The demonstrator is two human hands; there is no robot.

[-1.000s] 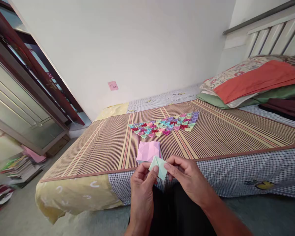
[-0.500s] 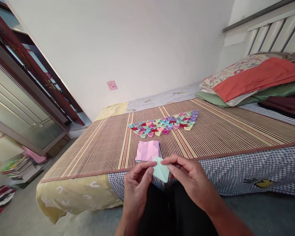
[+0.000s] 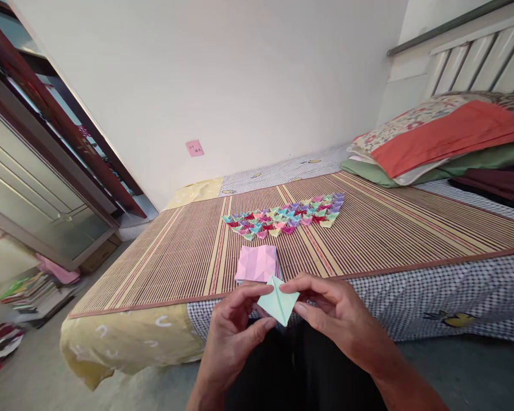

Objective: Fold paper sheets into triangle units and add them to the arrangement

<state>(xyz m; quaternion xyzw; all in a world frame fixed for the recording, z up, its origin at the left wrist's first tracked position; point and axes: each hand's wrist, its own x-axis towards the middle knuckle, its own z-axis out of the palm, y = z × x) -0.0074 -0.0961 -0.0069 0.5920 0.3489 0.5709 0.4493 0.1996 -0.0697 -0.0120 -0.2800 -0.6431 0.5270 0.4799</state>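
A pale green folded paper [image 3: 279, 303], kite-shaped with a crease down its middle, is held above my lap at the bed's edge. My left hand [image 3: 235, 331] has its index finger on the paper's upper left, with the thumb lower and a little apart from the front face. On the other side, my right hand [image 3: 336, 311] pinches the right corner between thumb and fingers. Just beyond lies a stack of pink square paper [image 3: 256, 262]. Farther back, several rows of small coloured folded paper boats [image 3: 286, 217] stand on the striped mat [image 3: 188, 251].
Pillows [image 3: 445, 134] are piled at the bed's right end beside dark folded cloth [image 3: 497, 185]. A pink note [image 3: 194, 148] is on the wall. Books and papers [image 3: 29, 291] are stacked on the floor at left, near a glass-panelled door [image 3: 47, 188].
The green paper has turned more squarely to face me and shifted slightly left and down. My left thumb has moved down off its front; my right thumb has lowered too.
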